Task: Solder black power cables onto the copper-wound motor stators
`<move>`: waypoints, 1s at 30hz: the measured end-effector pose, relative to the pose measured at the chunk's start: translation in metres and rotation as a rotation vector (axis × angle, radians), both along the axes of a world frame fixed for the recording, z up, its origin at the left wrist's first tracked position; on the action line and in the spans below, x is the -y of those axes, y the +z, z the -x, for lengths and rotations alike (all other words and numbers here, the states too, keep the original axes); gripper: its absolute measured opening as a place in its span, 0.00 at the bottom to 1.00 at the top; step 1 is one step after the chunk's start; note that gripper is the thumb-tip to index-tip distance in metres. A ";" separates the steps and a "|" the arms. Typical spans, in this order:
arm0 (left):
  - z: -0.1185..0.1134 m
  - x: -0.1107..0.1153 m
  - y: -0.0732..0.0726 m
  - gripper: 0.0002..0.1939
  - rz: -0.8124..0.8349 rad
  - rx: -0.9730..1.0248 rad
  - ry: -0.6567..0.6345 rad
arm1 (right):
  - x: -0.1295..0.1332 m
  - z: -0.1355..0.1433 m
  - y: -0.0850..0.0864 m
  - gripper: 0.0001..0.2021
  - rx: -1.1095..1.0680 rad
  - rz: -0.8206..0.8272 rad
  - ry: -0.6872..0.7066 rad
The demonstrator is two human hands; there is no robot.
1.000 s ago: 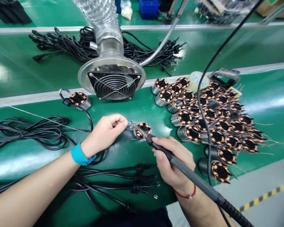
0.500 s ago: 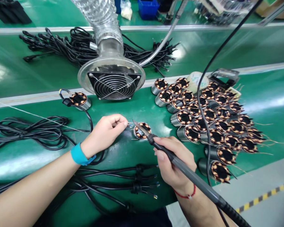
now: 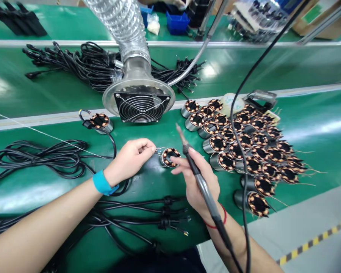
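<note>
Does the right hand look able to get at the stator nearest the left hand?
Likely yes: the right hand holds the soldering iron, but its outstretched fingers overlap the stator in view, and nothing visible stands between.

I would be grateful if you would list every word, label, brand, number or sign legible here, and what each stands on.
No text can be read in this view.
Pale round object: greenish marks, too blurred to read.
Cardboard box: a green patch, no legible lettering.
Soldering iron: no lettering I can make out.
</note>
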State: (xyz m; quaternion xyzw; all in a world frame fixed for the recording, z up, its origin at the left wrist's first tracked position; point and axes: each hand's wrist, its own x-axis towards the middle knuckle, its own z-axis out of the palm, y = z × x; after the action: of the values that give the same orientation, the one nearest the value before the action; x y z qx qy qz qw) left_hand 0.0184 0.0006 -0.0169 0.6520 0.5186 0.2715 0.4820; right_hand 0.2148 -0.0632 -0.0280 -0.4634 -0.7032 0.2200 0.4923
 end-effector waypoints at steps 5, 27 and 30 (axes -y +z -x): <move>-0.001 0.001 0.000 0.11 0.043 0.075 -0.012 | -0.012 0.010 0.021 0.16 0.232 0.067 -0.045; -0.004 0.018 -0.006 0.07 -0.096 0.187 0.076 | -0.023 0.045 -0.015 0.21 -0.177 0.217 -0.115; -0.005 0.019 -0.004 0.07 -0.203 0.103 0.048 | -0.022 0.044 -0.014 0.21 -0.191 0.204 -0.104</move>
State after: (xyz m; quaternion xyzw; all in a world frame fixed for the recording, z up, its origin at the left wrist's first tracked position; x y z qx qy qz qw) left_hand 0.0232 -0.0185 -0.0206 0.6699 0.4787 0.3671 0.4328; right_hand 0.1703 -0.0414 -0.0418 -0.5236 -0.6023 0.3075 0.5182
